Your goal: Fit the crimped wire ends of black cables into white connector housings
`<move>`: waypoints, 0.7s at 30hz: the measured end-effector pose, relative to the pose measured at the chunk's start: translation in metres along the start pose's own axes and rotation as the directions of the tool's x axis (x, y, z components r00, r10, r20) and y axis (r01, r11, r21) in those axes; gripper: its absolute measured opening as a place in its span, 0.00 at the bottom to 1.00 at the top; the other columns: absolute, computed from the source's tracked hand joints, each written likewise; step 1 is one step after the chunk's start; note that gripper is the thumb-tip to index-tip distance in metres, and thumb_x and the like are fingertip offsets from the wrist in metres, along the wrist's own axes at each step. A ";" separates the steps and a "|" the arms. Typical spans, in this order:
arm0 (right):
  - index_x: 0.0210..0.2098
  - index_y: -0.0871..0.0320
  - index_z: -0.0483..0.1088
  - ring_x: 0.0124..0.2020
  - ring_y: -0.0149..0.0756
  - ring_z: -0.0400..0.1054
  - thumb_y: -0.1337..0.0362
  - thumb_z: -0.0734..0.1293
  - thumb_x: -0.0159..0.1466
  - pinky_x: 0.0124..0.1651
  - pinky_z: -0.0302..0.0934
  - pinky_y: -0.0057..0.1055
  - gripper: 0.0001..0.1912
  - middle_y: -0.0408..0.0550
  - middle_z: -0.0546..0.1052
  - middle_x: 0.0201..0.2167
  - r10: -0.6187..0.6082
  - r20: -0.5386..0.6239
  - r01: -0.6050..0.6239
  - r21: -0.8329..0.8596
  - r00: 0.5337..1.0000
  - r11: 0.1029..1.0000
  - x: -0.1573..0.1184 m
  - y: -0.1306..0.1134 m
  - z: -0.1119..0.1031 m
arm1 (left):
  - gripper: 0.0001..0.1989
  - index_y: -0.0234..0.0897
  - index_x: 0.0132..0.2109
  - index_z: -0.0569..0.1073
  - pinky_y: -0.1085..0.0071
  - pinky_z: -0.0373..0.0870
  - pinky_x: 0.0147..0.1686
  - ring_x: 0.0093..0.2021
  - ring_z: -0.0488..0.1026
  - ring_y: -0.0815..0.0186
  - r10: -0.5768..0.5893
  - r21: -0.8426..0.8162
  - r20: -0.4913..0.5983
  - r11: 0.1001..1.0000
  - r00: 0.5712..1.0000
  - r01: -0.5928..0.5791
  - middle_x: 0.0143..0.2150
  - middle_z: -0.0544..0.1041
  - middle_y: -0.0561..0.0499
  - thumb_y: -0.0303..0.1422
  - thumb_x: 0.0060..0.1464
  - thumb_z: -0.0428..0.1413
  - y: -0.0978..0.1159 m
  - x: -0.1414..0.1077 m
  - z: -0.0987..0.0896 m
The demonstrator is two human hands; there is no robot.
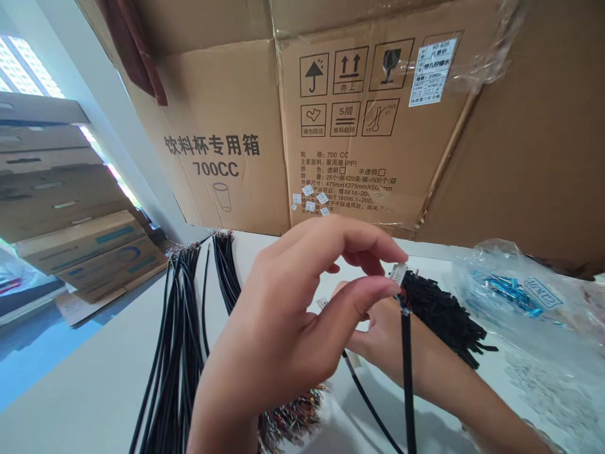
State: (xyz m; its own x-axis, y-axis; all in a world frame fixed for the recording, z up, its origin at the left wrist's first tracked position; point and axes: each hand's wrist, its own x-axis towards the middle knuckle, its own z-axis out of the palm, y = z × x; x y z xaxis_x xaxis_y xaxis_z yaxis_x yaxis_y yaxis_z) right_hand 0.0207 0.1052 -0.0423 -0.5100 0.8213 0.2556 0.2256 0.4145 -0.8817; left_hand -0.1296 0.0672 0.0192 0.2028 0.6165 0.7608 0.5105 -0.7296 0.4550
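Observation:
My left hand (293, 302) is in the foreground, its thumb and forefinger pinching a small white connector (398, 272). Fine coloured wires run from that connector into a black cable (407, 372), which hangs straight down. Behind the left hand is my right hand (373, 318), bent at the wrist, with most of its fingers hidden. Close to those fingers a small white piece with thin pins (322, 303) peeks out. A thinner black cable (366, 392) emerges below the hands and curves down to the right. What the right fingers grip is covered.
Bundles of black cables (174, 340) lie at left, and bare coloured wire ends (295, 419) show below my left hand. Short black sleeves (444, 315), a clear plastic bag (515, 290) and loose whitish pieces (553, 391) are at right. Cardboard boxes (227, 94) wall the table's back.

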 end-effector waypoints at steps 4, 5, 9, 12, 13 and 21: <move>0.28 0.58 0.65 0.29 0.32 0.65 0.65 0.65 0.62 0.31 0.58 0.26 0.07 0.42 0.71 0.26 0.151 0.138 -0.139 -0.096 0.979 0.986 -0.007 -0.022 -0.012 | 0.05 0.45 0.44 0.75 0.72 0.74 0.37 0.36 0.75 0.67 0.006 0.009 -0.003 1.000 1.000 -0.006 0.35 0.77 0.54 0.30 0.62 0.57 0.001 0.000 0.002; 0.29 0.58 0.65 0.31 0.32 0.66 0.64 0.66 0.63 0.32 0.59 0.26 0.08 0.42 0.72 0.27 0.169 0.159 -0.158 -0.084 0.973 0.984 -0.009 -0.025 -0.013 | 0.05 0.45 0.44 0.74 0.73 0.74 0.37 0.37 0.75 0.68 0.015 0.005 -0.004 1.000 1.000 -0.015 0.36 0.77 0.55 0.30 0.61 0.57 0.001 0.000 0.002; 0.31 0.57 0.66 0.37 0.36 0.69 0.61 0.66 0.63 0.35 0.60 0.28 0.07 0.44 0.75 0.33 0.224 0.226 -0.231 0.003 0.948 0.973 -0.015 -0.033 -0.016 | 0.06 0.46 0.45 0.73 0.76 0.73 0.39 0.39 0.75 0.70 0.032 0.003 0.001 0.999 0.999 -0.032 0.38 0.78 0.57 0.29 0.63 0.56 -0.001 0.000 0.004; 0.31 0.57 0.67 0.38 0.39 0.69 0.60 0.67 0.61 0.35 0.60 0.30 0.07 0.47 0.76 0.35 0.262 0.264 -0.286 0.059 0.928 0.956 -0.020 -0.034 -0.014 | 0.04 0.48 0.44 0.73 0.75 0.72 0.38 0.38 0.75 0.70 0.023 0.041 -0.016 0.999 1.000 -0.022 0.38 0.77 0.57 0.32 0.63 0.56 -0.001 -0.001 0.004; 0.30 0.57 0.67 0.37 0.38 0.69 0.60 0.67 0.60 0.35 0.60 0.30 0.08 0.46 0.75 0.33 0.270 0.270 -0.303 0.085 0.924 0.949 -0.022 -0.035 -0.014 | 0.04 0.48 0.44 0.73 0.75 0.72 0.37 0.38 0.75 0.69 0.019 0.046 -0.021 0.999 1.000 -0.018 0.37 0.77 0.57 0.32 0.63 0.56 -0.001 -0.001 0.003; 0.23 0.57 0.64 0.28 0.30 0.62 0.62 0.72 0.54 0.31 0.59 0.27 0.13 0.42 0.69 0.24 0.286 0.339 -0.367 0.206 0.896 0.907 -0.024 -0.043 -0.011 | 0.06 0.51 0.42 0.78 0.72 0.74 0.34 0.36 0.76 0.67 -0.105 -0.220 0.007 0.970 0.994 0.104 0.35 0.77 0.56 0.32 0.59 0.60 -0.007 -0.002 0.003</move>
State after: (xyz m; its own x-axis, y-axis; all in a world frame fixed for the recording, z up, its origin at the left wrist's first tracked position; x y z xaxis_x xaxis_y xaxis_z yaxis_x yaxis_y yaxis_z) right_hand 0.0327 0.0725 -0.0063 -0.6743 0.7216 -0.1572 0.2209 -0.0061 -0.9753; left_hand -0.1308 0.0719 0.0135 0.1541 0.6920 0.7053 0.3323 -0.7085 0.6226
